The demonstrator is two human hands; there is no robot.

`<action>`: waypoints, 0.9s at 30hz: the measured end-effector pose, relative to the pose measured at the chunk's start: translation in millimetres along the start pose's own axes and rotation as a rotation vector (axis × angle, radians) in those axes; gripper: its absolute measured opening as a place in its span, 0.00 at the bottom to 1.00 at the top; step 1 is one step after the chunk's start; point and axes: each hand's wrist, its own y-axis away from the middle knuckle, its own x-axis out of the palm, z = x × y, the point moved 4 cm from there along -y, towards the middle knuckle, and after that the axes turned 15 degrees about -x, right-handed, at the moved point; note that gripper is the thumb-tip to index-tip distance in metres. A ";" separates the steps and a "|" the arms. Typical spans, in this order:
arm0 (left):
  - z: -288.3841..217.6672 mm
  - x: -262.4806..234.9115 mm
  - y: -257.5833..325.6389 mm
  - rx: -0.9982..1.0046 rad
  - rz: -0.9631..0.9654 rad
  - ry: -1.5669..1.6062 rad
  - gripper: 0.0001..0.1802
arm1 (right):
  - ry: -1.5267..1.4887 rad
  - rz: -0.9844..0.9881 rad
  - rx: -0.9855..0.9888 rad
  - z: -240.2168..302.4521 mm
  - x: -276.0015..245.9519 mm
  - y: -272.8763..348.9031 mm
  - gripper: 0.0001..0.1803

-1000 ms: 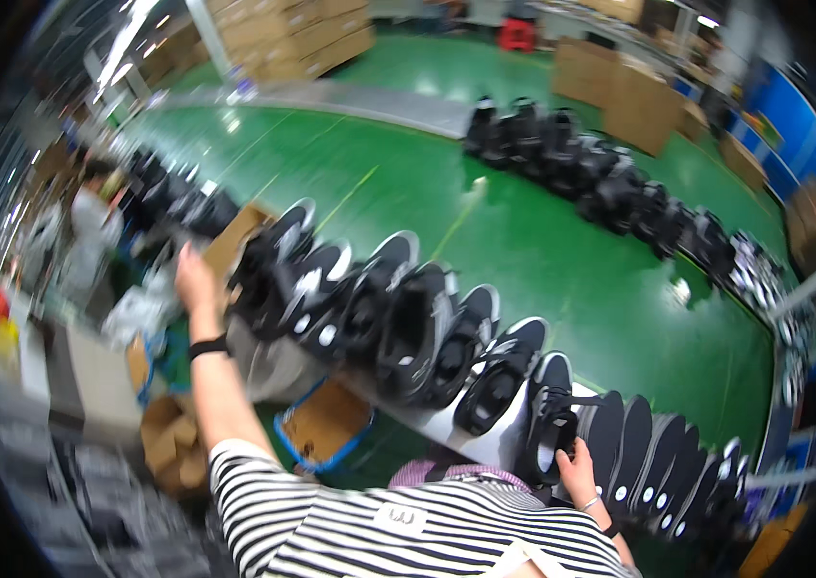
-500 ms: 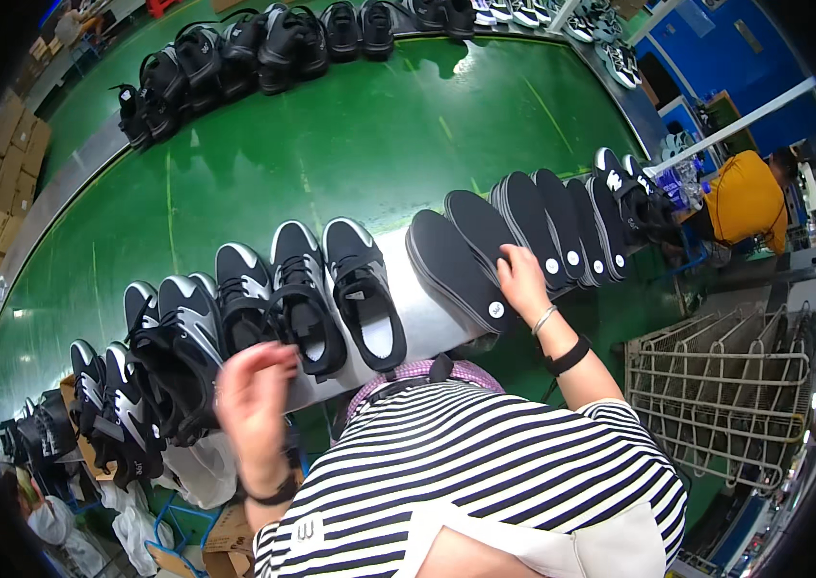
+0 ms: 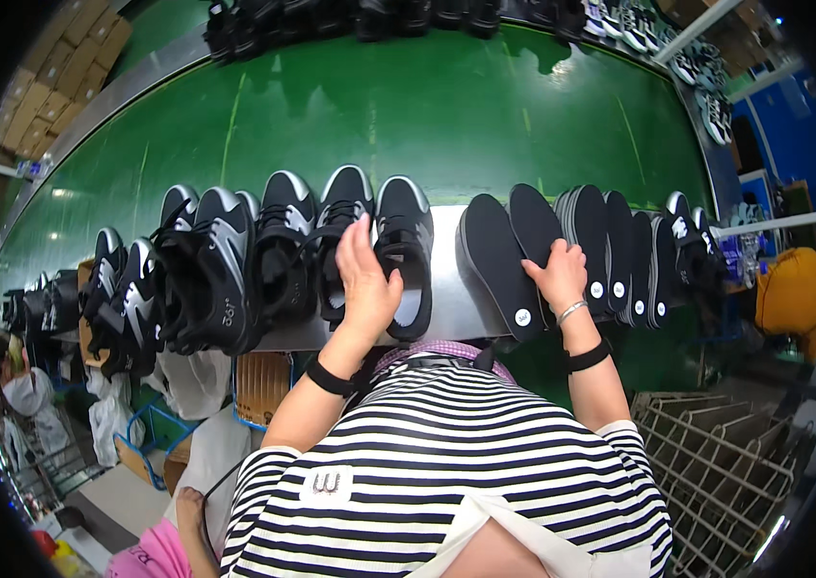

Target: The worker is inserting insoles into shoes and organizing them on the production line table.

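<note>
My left hand (image 3: 364, 279) is spread over two black-and-grey sneakers, its fingers stretched out across the opening of one sneaker (image 3: 346, 197) and its thumb beside the opening of the rightmost sneaker (image 3: 402, 214). Nothing shows in its grasp. To the right, my right hand (image 3: 562, 275) grips the edge of a black insole (image 3: 531, 217), thumb on top and fingers curled past its right side. The heel end of that insole is hidden by the hand. Just left of it lies a stack of black insoles (image 3: 490, 250) with a round white sticker at the heel.
More sneakers (image 3: 220, 260) stand in a row to the left. Further insole stacks (image 3: 586, 231) and shoes (image 3: 687, 241) line the right. Dark shoes (image 3: 369, 19) sit along the green table's (image 3: 485, 116) far edge. A wire rack (image 3: 706, 462) stands at the lower right.
My left hand has moved right and forward, from beside the row to over the right-hand sneakers. My right hand stays at the insoles. The whole view has shifted.
</note>
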 end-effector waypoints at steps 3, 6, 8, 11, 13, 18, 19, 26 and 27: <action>15.2 16.5 -3.0 -0.115 0.231 0.091 0.39 | 0.015 0.006 -0.040 -0.2 -1.2 -2.8 0.28; 23.0 15.9 -5.2 -0.066 0.072 0.035 0.24 | 0.063 0.060 0.005 4.9 -2.7 -15.0 0.28; 21.6 18.2 -5.2 -0.070 0.060 0.045 0.23 | 0.091 0.086 0.034 5.4 -1.1 -14.3 0.28; 20.4 21.8 -7.1 -0.077 0.056 0.051 0.22 | 0.068 0.118 0.069 1.4 -0.4 -3.9 0.28; 21.6 21.7 -9.7 -0.096 0.079 0.053 0.22 | 0.080 0.127 -0.014 -0.8 0.2 -0.7 0.27; 27.2 15.1 -5.6 -0.105 0.049 0.022 0.23 | 0.023 -0.089 -0.068 -19.4 -35.1 -23.4 0.21; 28.6 14.1 -4.1 -0.107 0.038 0.016 0.23 | 0.050 -0.246 -0.089 -24.9 -37.1 -27.5 0.22; 21.9 28.3 -4.3 -0.155 0.068 0.128 0.21 | 0.013 -0.264 -0.167 -71.6 1.6 -16.4 0.32; 21.6 32.4 -2.2 -0.181 0.073 0.147 0.21 | 0.023 -0.236 -0.153 -73.9 1.2 -11.4 0.32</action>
